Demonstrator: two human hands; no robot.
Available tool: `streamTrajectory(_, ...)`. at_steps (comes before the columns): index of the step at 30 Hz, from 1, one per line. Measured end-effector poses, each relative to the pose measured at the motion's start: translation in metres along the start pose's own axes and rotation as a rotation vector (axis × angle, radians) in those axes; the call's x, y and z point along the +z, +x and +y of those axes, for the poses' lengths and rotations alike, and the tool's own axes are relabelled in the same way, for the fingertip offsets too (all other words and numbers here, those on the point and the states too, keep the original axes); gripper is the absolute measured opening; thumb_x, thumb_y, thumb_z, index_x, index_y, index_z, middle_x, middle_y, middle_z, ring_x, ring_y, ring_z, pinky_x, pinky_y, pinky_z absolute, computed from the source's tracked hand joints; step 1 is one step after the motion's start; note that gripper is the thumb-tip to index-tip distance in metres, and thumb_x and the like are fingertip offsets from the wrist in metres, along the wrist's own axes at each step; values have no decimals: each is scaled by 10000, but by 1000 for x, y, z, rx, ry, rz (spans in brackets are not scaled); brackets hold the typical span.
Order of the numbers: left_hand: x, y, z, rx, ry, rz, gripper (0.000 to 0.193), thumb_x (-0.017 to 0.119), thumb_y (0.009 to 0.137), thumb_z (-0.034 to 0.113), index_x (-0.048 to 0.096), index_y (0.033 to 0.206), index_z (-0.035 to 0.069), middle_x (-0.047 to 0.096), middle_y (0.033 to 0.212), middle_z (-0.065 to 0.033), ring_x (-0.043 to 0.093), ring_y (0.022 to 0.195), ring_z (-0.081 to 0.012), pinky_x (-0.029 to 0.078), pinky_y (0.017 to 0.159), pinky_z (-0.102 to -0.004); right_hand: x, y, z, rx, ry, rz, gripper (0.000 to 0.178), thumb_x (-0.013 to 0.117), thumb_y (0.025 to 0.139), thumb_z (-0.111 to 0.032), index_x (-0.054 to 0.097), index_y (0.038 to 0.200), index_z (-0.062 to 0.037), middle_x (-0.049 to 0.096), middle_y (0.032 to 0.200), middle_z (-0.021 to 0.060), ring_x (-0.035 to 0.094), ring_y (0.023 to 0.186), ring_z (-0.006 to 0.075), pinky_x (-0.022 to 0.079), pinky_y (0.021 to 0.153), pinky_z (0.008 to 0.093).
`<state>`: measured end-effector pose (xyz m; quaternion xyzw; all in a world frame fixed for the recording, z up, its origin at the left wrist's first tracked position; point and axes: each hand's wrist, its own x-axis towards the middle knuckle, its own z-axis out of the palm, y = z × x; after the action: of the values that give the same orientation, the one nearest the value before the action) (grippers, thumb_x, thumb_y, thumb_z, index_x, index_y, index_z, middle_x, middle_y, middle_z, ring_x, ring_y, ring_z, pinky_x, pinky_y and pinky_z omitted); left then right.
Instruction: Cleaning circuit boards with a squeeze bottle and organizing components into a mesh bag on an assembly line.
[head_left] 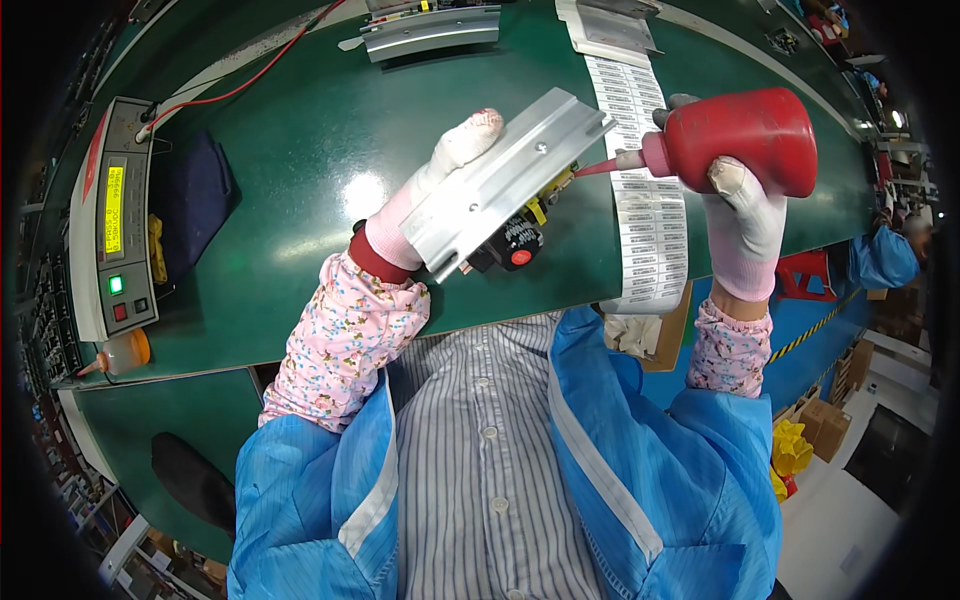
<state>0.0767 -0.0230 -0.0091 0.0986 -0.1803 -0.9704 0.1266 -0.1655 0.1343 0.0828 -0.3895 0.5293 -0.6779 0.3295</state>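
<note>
In my white-gloved left hand (456, 152) is an electronic module on a silvery metal bracket (490, 175), held tilted over the bench. The thumb lies along the bracket's far edge; the other fingers are hidden beneath it. Black and yellow components (515, 243) show on the module's near right side. My right hand (742, 205), also gloved, is closed around a red squeeze bottle (755, 130) lying almost sideways. Its thin red nozzle (600, 167) points left, its tip at the module's yellow part; whether they touch I cannot tell.
A strip of printed labels (648, 235) runs down the green bench (300, 130). Another metal-bracketed module (430, 38) stands at the far edge. On the left are a tester with a lit display (115, 215), dark cloth (195, 205) and a small orange-capped bottle (125, 352). A red stool (805, 275) stands right.
</note>
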Motion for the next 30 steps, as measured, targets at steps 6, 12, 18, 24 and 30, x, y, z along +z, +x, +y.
streamTrajectory(6,-26,5,-3,-47,-14,-90,650,639,983,427,514,1383,-71,660,1208,-273,716,854,-281,594,710,-278,-5,1,0,-31,-67,28,557,672,852,-102,476,1365,-12,615,1279,301,623,1197,459,489,1054,519)
streamTrajectory(12,-44,7,-3,-91,-24,-176,596,609,998,421,558,1333,-69,689,1154,-237,710,796,-229,581,685,-269,2,2,-3,-54,34,63,313,738,856,-24,662,1160,-22,726,1060,118,678,958,237,532,927,370)
streamTrajectory(18,1,-2,4,-44,212,33,496,592,1015,389,591,1293,-22,698,1136,-169,695,839,-198,569,716,-274,-51,17,12,33,-79,258,300,724,905,-127,631,1158,6,691,1056,148,659,965,240,538,901,346)
streamTrajectory(24,26,-4,-7,295,349,171,450,585,1019,351,600,1276,-17,693,1102,-147,680,910,-177,561,784,-299,-161,7,-24,497,-465,296,358,744,904,-260,606,1103,3,633,860,115,649,728,226,549,650,291)
streamTrajectory(30,16,-1,-14,353,661,382,515,624,994,370,590,1295,-46,680,1034,-132,668,892,-170,551,799,-298,-217,-20,-25,690,-1283,272,464,782,854,-319,619,1178,-30,674,921,119,636,656,212,548,615,320)
